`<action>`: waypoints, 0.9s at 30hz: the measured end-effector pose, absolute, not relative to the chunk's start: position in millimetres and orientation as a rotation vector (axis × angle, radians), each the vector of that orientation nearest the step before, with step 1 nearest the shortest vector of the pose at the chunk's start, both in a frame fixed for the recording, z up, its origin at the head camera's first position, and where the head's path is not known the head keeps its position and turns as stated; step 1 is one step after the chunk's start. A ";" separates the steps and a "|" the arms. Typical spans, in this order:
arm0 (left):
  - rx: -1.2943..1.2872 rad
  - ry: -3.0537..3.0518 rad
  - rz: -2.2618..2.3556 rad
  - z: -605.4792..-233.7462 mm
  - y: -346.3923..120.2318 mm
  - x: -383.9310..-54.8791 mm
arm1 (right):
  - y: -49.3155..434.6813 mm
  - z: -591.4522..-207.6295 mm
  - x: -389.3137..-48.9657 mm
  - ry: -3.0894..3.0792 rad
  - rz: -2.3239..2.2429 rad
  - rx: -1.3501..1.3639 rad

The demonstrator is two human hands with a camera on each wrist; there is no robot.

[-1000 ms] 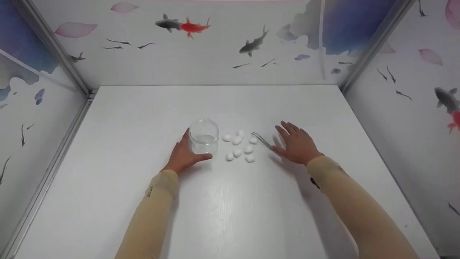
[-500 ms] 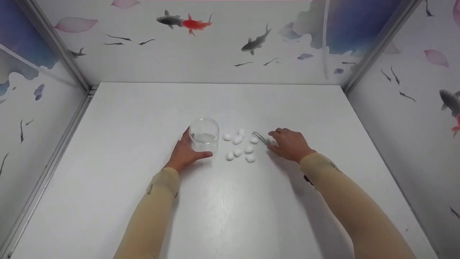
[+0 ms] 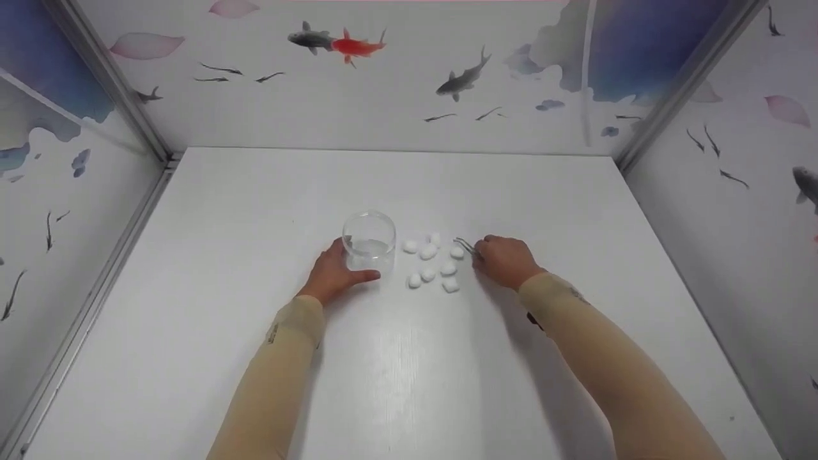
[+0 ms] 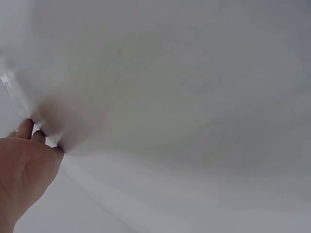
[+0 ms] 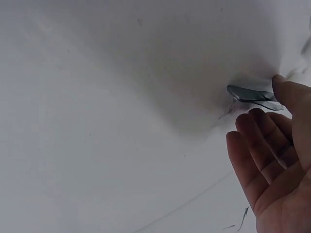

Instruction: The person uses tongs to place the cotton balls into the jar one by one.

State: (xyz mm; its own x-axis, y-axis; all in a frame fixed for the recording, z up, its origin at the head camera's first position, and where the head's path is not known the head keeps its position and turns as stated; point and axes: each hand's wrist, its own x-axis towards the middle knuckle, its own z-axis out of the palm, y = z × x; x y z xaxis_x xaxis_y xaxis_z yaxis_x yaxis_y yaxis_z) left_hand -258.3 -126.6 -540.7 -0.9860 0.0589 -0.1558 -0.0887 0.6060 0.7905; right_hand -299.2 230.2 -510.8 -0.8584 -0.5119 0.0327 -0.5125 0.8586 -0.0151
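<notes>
A clear, open-topped jar (image 3: 369, 233) stands on the white table, left of a loose group of white cotton balls (image 3: 428, 252). My left hand (image 3: 329, 275) holds it low down, fingers round the far left side and thumb across the front. In the left wrist view only a sliver of the jar (image 4: 14, 92) shows beyond the fingertips. On the other side of the cotton balls, my right hand (image 3: 508, 260) pinches metal tweezers (image 3: 464, 245), bent tips pointing left. The right wrist view shows the back end of the tweezers (image 5: 248, 93) by the thumb, the other fingers half curled below.
Several cotton balls lie between the two hands, one of them (image 3: 456, 253) just below the tweezer tips. White panels printed with fish and petals enclose the table (image 3: 396, 383) at the back, left and right.
My right hand has moved left and down onto the tweezers, and its spread fingers have closed on them. The left hand stays at the jar. The head view has shifted slightly.
</notes>
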 end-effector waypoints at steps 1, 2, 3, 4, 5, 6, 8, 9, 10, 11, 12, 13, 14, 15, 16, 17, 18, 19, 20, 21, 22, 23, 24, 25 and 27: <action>-0.022 2.662 1.325 -539.8 -126.5 -258.3 | 229.5 -510.8 -299.7 -3.009 0.040 0.817; -0.020 2.661 1.326 -538.7 -126.3 -258.3 | 228.9 -510.9 -300.4 -3.013 0.050 0.807; -0.018 2.659 1.326 -537.7 -126.1 -258.4 | 228.5 -511.0 -300.9 -3.017 0.054 0.796; -0.019 2.657 1.327 -536.7 -126.1 -258.3 | 228.1 -511.0 -301.5 -3.020 0.066 0.783; -0.018 2.656 1.328 -535.7 -126.1 -258.4 | 227.9 -510.9 -302.0 -3.023 0.081 0.773; -0.012 2.655 1.331 -535.0 -126.2 -258.6 | 227.9 -510.9 -302.6 -3.027 0.096 0.764; -0.014 2.647 1.334 -534.3 -126.4 -258.8 | 229.0 -511.3 -303.7 -3.033 0.116 0.750; -0.014 2.643 1.334 -534.2 -126.7 -258.7 | 230.0 -511.5 -303.9 -3.037 0.116 0.744; -0.014 2.640 1.333 -534.2 -127.1 -258.6 | 231.4 -511.7 -304.4 -3.039 0.112 0.743; -0.013 2.639 1.332 -534.3 -127.4 -258.5 | 233.1 -511.7 -304.6 -3.038 0.105 0.745; -0.014 2.637 1.331 -534.6 -127.8 -258.4 | 235.0 -511.6 -304.8 -3.034 0.095 0.749; -0.018 2.635 1.329 -534.7 -128.1 -258.2 | 237.2 -511.4 -305.0 -3.022 0.083 0.756; -0.022 2.635 1.328 -534.7 -128.4 -258.1 | 239.6 -510.5 -305.0 -3.010 0.076 0.761; -0.023 2.636 1.322 -535.1 -128.4 -258.1 | 242.4 -510.0 -304.6 -2.995 0.072 0.770; -0.025 2.636 1.319 -535.4 -128.5 -258.2 | 245.0 -509.2 -304.3 -2.979 0.071 0.780; -0.027 2.636 1.315 -535.7 -128.6 -258.4 | 247.6 -508.1 -304.0 -2.965 0.073 0.788; -0.029 2.636 1.310 -535.9 -128.6 -258.6 | 250.1 -507.1 -303.8 -2.954 0.077 0.797; -0.029 2.637 1.306 -536.0 -128.6 -258.7 | 252.7 -506.1 -303.8 -2.945 0.088 0.806; -0.028 2.638 1.302 -535.9 -128.6 -258.7 | 255.1 -504.8 -303.6 -2.943 0.102 0.813; -0.028 2.638 1.300 -535.8 -128.6 -258.7 | 257.1 -503.7 -303.5 -2.943 0.114 0.823; -0.028 2.638 1.299 -535.5 -128.4 -258.6 | 258.8 -502.5 -303.3 -2.946 0.127 0.834; -0.029 2.639 1.295 -535.1 -128.2 -258.3 | 260.8 -501.6 -303.0 -2.949 0.143 0.846; -0.025 2.641 1.291 -534.7 -128.1 -258.1 | 262.4 -500.8 -302.6 -2.953 0.163 0.858; -0.023 2.642 1.290 -534.2 -127.9 -257.7 | 264.0 -500.3 -302.1 -2.954 0.178 0.872; -0.011 2.647 1.283 -533.2 -127.9 -256.9 | 266.2 -499.7 -300.9 -2.955 0.198 0.900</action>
